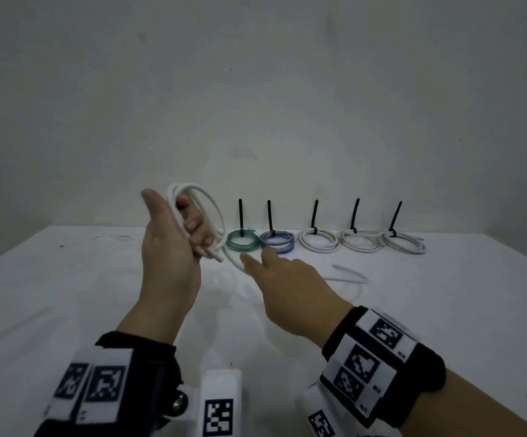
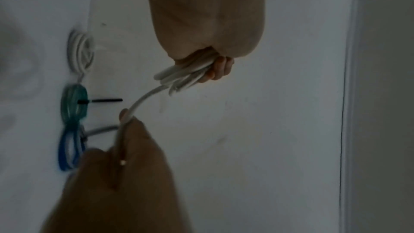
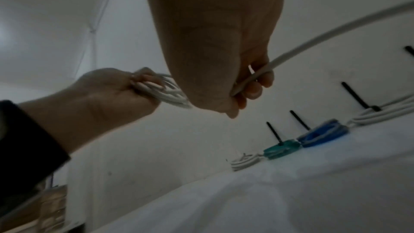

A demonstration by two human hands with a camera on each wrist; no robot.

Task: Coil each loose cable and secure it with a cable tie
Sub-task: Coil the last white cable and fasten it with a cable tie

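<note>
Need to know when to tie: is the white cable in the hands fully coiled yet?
Not fully. The left hand grips several loops of the white cable, but the right hand holds a loose tail that trails away uncoiled.

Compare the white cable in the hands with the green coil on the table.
The white cable is held up off the table in the left hand, while the green coil lies flat on the table. The white cable has no tie, and its free run is pinched by the right hand; the green coil is bound with a black cable tie. Both are wound into round loops.
</note>
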